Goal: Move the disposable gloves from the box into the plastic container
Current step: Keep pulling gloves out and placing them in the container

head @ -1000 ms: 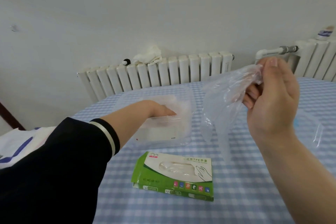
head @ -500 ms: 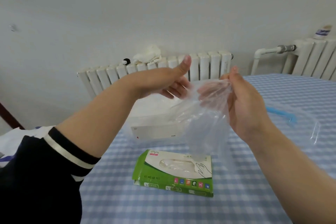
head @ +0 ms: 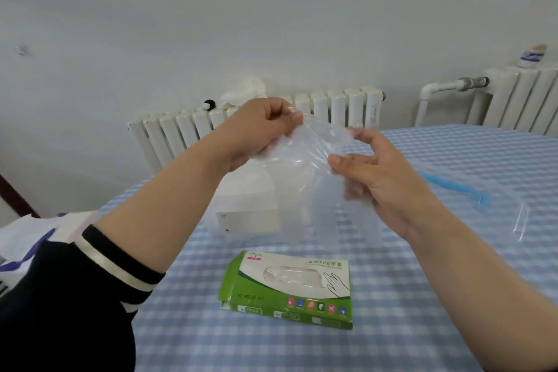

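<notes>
A thin clear disposable glove [head: 305, 178] hangs in the air above the table, stretched between both hands. My left hand [head: 259, 130] pinches its upper left corner between thumb and fingers. My right hand [head: 374, 172] pinches its right edge. Behind and below the glove stands the clear plastic container [head: 244, 214], partly hidden by the glove and my left forearm. The green and white glove box [head: 290, 290] lies flat on the checked tablecloth in front of it, with more gloves showing through its oval opening.
The container's clear lid with a blue clip [head: 471, 193] lies on the table at the right. White radiators [head: 341, 112] line the wall behind the table, with a cloth on top of one. A white patterned fabric [head: 27, 235] lies at the left edge.
My left hand came up out of the container and took hold of the glove. My right hand moved left and down with it, and the glove is now spread between both hands.
</notes>
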The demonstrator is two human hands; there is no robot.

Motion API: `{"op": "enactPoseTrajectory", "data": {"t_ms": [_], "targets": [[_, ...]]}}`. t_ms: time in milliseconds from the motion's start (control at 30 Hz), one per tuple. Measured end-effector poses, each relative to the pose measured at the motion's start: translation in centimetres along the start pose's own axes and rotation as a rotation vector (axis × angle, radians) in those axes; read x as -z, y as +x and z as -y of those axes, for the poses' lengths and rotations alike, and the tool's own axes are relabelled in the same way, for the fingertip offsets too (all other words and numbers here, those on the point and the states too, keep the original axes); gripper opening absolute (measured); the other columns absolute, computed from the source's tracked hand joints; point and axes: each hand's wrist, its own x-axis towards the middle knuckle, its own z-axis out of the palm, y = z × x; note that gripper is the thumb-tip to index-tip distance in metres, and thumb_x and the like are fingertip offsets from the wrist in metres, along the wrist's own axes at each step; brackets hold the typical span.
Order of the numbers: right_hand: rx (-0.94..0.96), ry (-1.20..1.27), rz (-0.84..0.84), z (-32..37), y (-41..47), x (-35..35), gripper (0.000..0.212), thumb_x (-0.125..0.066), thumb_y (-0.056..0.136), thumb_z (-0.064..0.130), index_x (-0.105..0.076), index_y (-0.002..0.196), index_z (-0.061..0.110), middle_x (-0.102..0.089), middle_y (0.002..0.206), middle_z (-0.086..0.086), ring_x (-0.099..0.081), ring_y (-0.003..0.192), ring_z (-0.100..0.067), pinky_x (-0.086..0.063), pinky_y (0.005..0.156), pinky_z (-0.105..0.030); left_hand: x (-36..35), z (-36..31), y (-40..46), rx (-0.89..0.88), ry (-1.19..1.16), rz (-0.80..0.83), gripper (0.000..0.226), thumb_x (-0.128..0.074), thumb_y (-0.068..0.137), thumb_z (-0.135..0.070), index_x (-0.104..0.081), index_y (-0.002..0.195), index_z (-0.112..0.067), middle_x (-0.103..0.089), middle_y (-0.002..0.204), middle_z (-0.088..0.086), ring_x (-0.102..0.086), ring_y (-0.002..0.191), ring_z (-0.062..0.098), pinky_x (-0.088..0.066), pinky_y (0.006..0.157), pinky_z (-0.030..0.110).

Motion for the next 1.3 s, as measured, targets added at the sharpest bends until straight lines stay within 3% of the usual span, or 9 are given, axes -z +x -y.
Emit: {"op": "enactPoseTrajectory", "data": {"t_ms": [300,434,600,767,867,1001,1101,1201,1301], "targets": [[-0.099,0.084,-0.239,-1.4,1.7,1.7,0.038,-0.065,0.091,0.013,-0.051,0.125,0.022,-0.063,0.078,-0.001,-0.047,0.053,-0.008,-0.047,0.056,-0.025,4.0,6.7,2.9,0.191,0.213,-0.372,0.016,-0.051,0.101,-0.025,-0.056,0.091,-0.013,-0.054,0.075,-0.001,-0.039,0.056,0.014,-0.033,0.047,0.021],[-0.075,0.075,-0.189,-1.6,1.8,1.4,0.027,-0.061,0.094,0.014,-0.053,0.119,0.021,-0.063,0.073,0.001,-0.048,0.053,-0.009,-0.046,0.052,-0.024,5.1,9.3,2.6,0.209,0.658,-0.402,0.022,-0.04,0.102,-0.023,-0.051,0.107,-0.004,-0.057,0.087,0.009,-0.051,0.074,0.024,-0.04,0.065,0.033],[-0.076,0.034,-0.136,-1.9,1.6,0.9,0.023,-0.06,0.095,0.014,-0.054,0.116,0.02,-0.065,0.066,0.006,-0.049,0.051,-0.008,-0.046,0.051,-0.023,5.0,10.4,1.6,0.264,1.1,-0.326,0.035,-0.044,0.099,-0.012,-0.033,0.13,0.001,-0.05,0.072,0.005,-0.048,0.059,0.02,-0.033,0.049,0.032],[-0.06,-0.074,-0.071,-1.7,1.0,0.4,0.018,-0.058,0.095,0.016,-0.056,0.113,0.021,-0.066,0.075,0.003,-0.051,0.055,-0.009,-0.048,0.056,-0.025,5.0,10.5,0.9,0.107,1.519,-0.359,0.027,-0.063,0.09,-0.014,-0.05,0.112,-0.007,-0.049,0.112,0.011,-0.049,0.093,0.028,-0.032,0.06,0.033],[-0.033,-0.191,-0.007,-1.7,0.8,0.1,0.012,-0.058,0.095,0.017,-0.06,0.107,0.021,-0.068,0.075,0.006,-0.054,0.057,-0.008,-0.05,0.06,-0.025,4.8,9.3,0.7,0.053,1.32,-0.302,0.012,-0.058,0.096,-0.024,-0.059,0.101,-0.013,-0.06,0.103,0.006,-0.054,0.092,0.025,-0.039,0.067,0.033],[-0.018,-0.366,0.181,-2.0,0.4,-0.4,0.007,-0.062,0.093,0.015,-0.065,0.099,0.017,-0.071,0.074,0.004,-0.057,0.057,-0.009,-0.051,0.06,-0.021,4.0,7.8,0.2,0.446,0.855,0.119,0.034,-0.035,0.106,-0.031,-0.061,0.1,-0.009,-0.071,0.093,0.002,-0.063,0.078,0.016,-0.044,0.063,0.025],[-0.033,-0.585,0.392,-2.4,-0.1,-0.8,0.007,-0.069,0.088,0.021,-0.067,0.095,0.022,-0.072,0.085,0.002,-0.063,0.064,-0.003,-0.052,0.066,-0.017,3.9,7.9,-0.9,0.454,0.737,0.054,0.044,-0.026,0.107,-0.037,-0.06,0.102,-0.009,-0.07,0.095,0.002,-0.063,0.078,0.015,-0.045,0.069,0.027],[-0.015,-0.908,0.55,-3.6,-0.4,-1.1,0.018,-0.074,0.082,0.037,-0.065,0.097,0.033,-0.068,0.095,0.013,-0.061,0.077,0.004,-0.048,0.075,-0.015,3.5,8.4,-2.3,0.222,0.726,-0.161,0.038,-0.029,0.106,-0.037,-0.059,0.097,-0.015,-0.07,0.095,-0.007,-0.061,0.081,0.011,-0.041,0.07,0.027],[-0.032,-1.181,0.651,-5.1,-0.6,-1.4,0.034,-0.072,0.081,0.047,-0.057,0.11,0.038,-0.056,0.107,0.021,-0.055,0.092,0.001,-0.046,0.083,-0.021,1.6,9.0,-5.3,-0.291,0.629,-0.463,0.027,-0.04,0.102,-0.029,-0.063,0.094,-0.016,-0.066,0.094,-0.01,-0.056,0.076,0.008,-0.044,0.068,0.023]]}}
